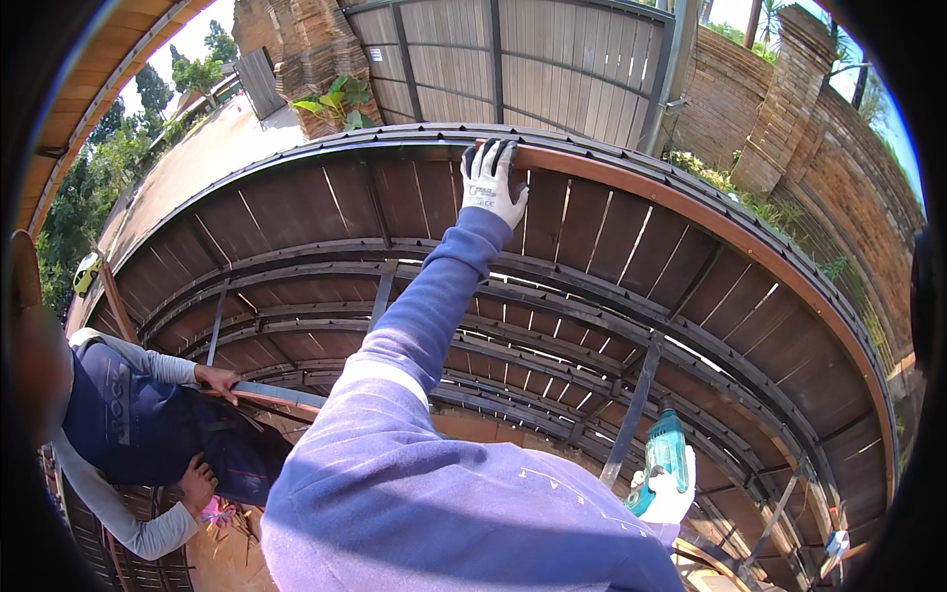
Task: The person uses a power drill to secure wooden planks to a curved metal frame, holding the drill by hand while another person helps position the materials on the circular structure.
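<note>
My left arm in a purple sleeve reaches forward, and my left hand wears a white glove with dark fingertips. Its fingers lie over the upper edge of the curved metal frame, at the left end of a reddish-brown board that follows the rim rightward. The thumb stands out to the right, and the fingers look closed over the edge. At lower right my right hand, also in a white glove, is wrapped around a teal power drill. Its tip points up, apart from the board; my torso partly hides that hand.
Dark slats and curved metal rails form tiers below the rim. At left, a co-worker rests one hand on a bar. Beyond stand a slatted gate, a brick wall and a stone pillar.
</note>
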A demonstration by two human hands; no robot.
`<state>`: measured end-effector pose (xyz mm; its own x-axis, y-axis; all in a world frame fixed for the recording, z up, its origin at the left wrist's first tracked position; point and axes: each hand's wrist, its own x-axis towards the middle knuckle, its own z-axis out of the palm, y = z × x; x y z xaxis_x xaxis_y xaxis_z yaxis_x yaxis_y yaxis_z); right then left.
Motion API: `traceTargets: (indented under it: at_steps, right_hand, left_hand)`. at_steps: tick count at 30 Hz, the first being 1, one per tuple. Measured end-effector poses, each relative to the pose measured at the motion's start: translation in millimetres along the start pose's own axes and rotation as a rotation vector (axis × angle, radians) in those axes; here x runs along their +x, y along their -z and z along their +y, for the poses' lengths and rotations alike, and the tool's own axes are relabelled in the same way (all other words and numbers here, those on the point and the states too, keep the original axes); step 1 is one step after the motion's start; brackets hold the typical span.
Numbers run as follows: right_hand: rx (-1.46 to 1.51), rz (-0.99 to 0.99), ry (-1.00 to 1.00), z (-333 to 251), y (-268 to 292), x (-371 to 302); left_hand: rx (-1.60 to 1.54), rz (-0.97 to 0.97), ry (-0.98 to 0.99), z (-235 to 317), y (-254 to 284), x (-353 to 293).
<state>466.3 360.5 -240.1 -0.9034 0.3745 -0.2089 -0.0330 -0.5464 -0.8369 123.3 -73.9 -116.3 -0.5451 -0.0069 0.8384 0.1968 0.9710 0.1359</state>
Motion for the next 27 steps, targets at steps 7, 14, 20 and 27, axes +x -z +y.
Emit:
traceTargets:
  at_steps: [7,14,20,27]
  right_hand:
    - [-0.084,0.064,0.065,11,-18,-31]
    - [-0.127,0.067,0.161,23,-37,-77]
    - [-0.396,0.199,0.172,35,-44,-112]
    - [0.201,0.254,0.023,67,-17,-137]
  left_hand:
    - [-0.117,0.144,-0.095,-76,41,62]
    - [-0.081,0.04,-0.112,-70,-22,28]
    - [-0.128,0.002,-0.1,-74,-10,31]
    - [0.011,-0.312,-0.378,-7,-1,67]
